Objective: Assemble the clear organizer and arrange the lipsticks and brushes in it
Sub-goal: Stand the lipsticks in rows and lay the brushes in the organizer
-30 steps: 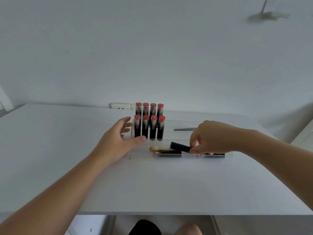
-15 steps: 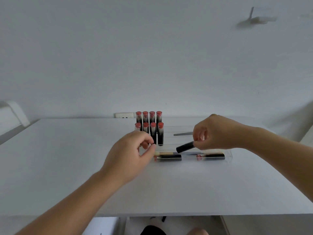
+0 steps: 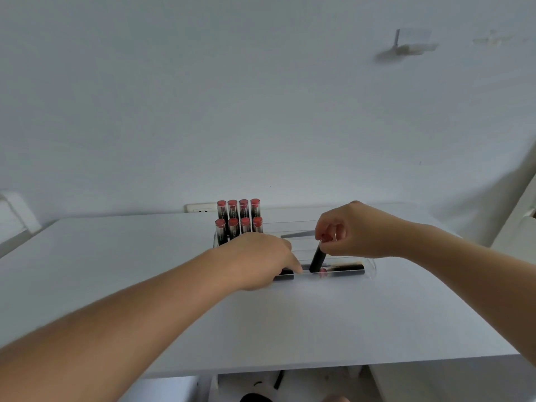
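Observation:
The clear organizer (image 3: 372, 266) stands at the back middle of the white table (image 3: 116, 256). Several red-topped lipsticks (image 3: 239, 219) stand upright in its two rear rows at the left. My right hand (image 3: 358, 230) pinches the top of a black lipstick tube (image 3: 318, 258), held nearly upright with its lower end in the front tray. My left hand (image 3: 261, 259) reaches down into the left part of that tray, over a black tube (image 3: 284, 276) lying there; its grip is hidden. Another lipstick (image 3: 345, 269) lies at the tray's right.
A grey flat piece (image 3: 298, 235) lies in the organizer's middle tier. A wall socket (image 3: 200, 208) sits behind the lipsticks. White furniture edges show at the far left (image 3: 14, 213) and far right (image 3: 516, 227). The table's front edge is near my body.
My right hand turned the black tube from slanted to nearly upright and lowered its end into the front tray. My left hand dropped from above the tray down into its left part.

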The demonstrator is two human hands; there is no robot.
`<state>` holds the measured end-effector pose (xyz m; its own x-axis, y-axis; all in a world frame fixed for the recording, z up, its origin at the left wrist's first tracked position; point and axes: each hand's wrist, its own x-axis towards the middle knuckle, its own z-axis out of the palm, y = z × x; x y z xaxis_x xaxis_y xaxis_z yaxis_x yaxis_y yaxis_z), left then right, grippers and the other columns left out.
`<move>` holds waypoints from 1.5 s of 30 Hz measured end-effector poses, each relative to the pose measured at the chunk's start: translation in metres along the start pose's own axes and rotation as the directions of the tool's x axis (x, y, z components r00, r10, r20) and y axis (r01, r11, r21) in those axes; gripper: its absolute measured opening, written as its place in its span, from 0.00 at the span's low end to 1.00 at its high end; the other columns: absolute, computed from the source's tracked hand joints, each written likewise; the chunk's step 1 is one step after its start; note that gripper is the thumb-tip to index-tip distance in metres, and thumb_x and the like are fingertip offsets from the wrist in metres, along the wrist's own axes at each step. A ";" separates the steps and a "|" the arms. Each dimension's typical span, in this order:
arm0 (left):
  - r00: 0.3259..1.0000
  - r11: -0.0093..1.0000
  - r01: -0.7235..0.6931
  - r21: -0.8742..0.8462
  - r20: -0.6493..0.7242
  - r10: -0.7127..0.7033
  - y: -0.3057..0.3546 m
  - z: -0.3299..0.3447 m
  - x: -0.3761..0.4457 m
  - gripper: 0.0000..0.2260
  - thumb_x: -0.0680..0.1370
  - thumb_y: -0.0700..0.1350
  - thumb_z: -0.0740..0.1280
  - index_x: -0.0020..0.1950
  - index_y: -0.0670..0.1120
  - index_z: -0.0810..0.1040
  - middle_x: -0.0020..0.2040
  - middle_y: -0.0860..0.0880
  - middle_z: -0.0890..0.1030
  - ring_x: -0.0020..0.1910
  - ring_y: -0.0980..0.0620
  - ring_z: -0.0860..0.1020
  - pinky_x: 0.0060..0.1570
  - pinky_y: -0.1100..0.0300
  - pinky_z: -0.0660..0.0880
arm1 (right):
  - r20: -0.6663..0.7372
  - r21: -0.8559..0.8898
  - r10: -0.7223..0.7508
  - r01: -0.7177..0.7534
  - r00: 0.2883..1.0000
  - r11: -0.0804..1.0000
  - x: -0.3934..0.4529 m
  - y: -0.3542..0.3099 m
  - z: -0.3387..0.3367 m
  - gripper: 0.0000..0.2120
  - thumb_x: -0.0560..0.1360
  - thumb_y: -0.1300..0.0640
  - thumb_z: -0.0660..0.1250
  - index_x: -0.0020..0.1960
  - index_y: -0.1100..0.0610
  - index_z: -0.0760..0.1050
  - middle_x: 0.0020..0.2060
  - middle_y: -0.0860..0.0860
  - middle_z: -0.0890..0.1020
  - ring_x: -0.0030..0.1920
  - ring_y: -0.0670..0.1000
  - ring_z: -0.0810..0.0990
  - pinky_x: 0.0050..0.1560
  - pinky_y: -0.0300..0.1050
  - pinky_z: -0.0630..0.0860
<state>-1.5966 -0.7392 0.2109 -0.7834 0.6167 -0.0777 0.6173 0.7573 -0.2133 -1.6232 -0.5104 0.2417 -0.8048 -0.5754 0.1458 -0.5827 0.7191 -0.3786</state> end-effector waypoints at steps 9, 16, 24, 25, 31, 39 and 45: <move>0.989 0.997 -0.036 0.071 0.148 0.025 -0.001 -0.014 0.009 0.29 0.80 0.32 0.61 0.74 0.60 0.72 0.56 0.51 0.74 0.43 0.49 0.68 0.33 0.57 0.65 | 0.044 -0.032 -0.002 0.003 0.999 0.999 0.003 0.001 0.005 0.05 0.71 0.52 0.70 0.44 0.42 0.80 0.38 0.37 0.81 0.40 0.44 0.80 0.45 0.47 0.80; 0.986 0.971 -0.062 0.230 0.165 0.024 0.002 -0.019 0.010 0.18 0.74 0.30 0.63 0.57 0.50 0.77 0.47 0.48 0.73 0.40 0.44 0.72 0.28 0.58 0.58 | 0.040 -0.058 -0.007 0.009 0.999 0.998 0.010 -0.003 0.011 0.04 0.70 0.51 0.69 0.44 0.42 0.79 0.38 0.37 0.81 0.41 0.42 0.79 0.45 0.45 0.80; 0.978 0.927 -0.098 0.361 0.209 0.022 0.000 -0.017 0.003 0.07 0.76 0.32 0.60 0.46 0.42 0.72 0.44 0.44 0.75 0.38 0.43 0.72 0.34 0.54 0.69 | 0.036 -0.111 0.023 -0.019 0.999 0.994 0.014 -0.005 0.013 0.04 0.70 0.51 0.68 0.45 0.43 0.80 0.36 0.39 0.82 0.42 0.38 0.77 0.43 0.41 0.79; 0.978 0.928 -0.097 0.360 0.207 0.021 -0.002 -0.016 0.001 0.07 0.75 0.31 0.60 0.46 0.43 0.72 0.43 0.44 0.74 0.38 0.43 0.72 0.34 0.54 0.70 | 0.034 -0.114 0.022 -0.018 0.999 0.993 0.014 -0.005 0.013 0.04 0.70 0.51 0.68 0.44 0.44 0.80 0.36 0.39 0.82 0.42 0.37 0.77 0.43 0.41 0.78; 0.972 0.969 -0.047 0.242 0.236 -0.012 -0.014 -0.015 -0.008 0.23 0.76 0.32 0.61 0.65 0.53 0.77 0.56 0.47 0.78 0.52 0.42 0.77 0.38 0.55 0.68 | 0.044 -0.137 0.031 -0.025 0.999 0.990 0.014 -0.007 0.012 0.04 0.71 0.50 0.68 0.45 0.44 0.80 0.36 0.40 0.82 0.41 0.38 0.77 0.43 0.42 0.78; 0.978 0.964 -0.042 0.261 0.209 -0.014 -0.019 -0.016 -0.020 0.22 0.74 0.31 0.60 0.61 0.52 0.78 0.49 0.47 0.79 0.45 0.43 0.78 0.35 0.54 0.71 | 0.050 -0.163 0.057 -0.048 0.997 0.986 0.015 -0.012 0.011 0.03 0.71 0.51 0.68 0.44 0.45 0.79 0.37 0.41 0.82 0.42 0.42 0.79 0.44 0.43 0.78; 0.996 0.955 0.003 0.297 0.089 -0.031 -0.022 -0.017 -0.031 0.04 0.81 0.47 0.61 0.49 0.47 0.72 0.44 0.48 0.78 0.42 0.44 0.78 0.38 0.53 0.74 | 0.059 -0.166 0.061 -0.050 0.996 0.985 0.014 -0.011 0.010 0.03 0.71 0.50 0.68 0.43 0.44 0.79 0.37 0.41 0.82 0.43 0.44 0.79 0.44 0.44 0.79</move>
<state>-1.5848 -0.7712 0.2343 -0.8053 0.5716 -0.1573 0.5656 0.6611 -0.4930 -1.6270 -0.5308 0.2386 -0.8306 -0.5527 0.0682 -0.5522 0.8017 -0.2288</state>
